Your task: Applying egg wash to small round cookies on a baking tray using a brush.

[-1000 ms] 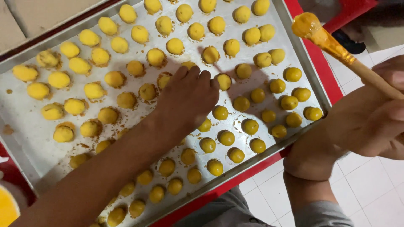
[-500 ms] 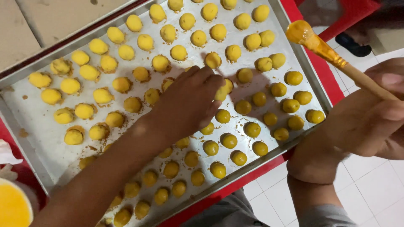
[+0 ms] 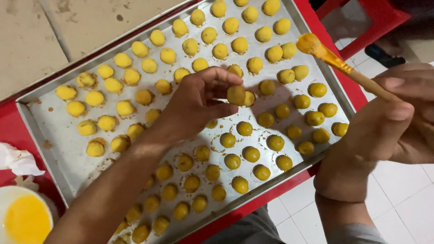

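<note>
A metal baking tray (image 3: 54, 135) on a red surface carries several rows of small round yellow dough balls. My left hand (image 3: 196, 106) hovers over the tray's middle and pinches one dough ball (image 3: 236, 95) between thumb and fingertips, lifted off the tray. My right hand (image 3: 398, 122) is at the tray's right edge, gripping a wooden-handled pastry brush (image 3: 337, 61). Its yellow-coated bristles point up-left above the balls near the tray's right rim. Balls toward the near right look darker and shinier than those at the far left.
A white bowl of yellow liquid (image 3: 25, 219) stands at the lower left beside a crumpled white tissue (image 3: 18, 159). A red stool (image 3: 375, 22) stands on white floor tiles at the upper right. Beige floor lies beyond the tray's far edge.
My left hand went from lying flat on the balls to lifting one between its fingers. The brush has stayed near the tray's right edge, and the view shifted slightly.
</note>
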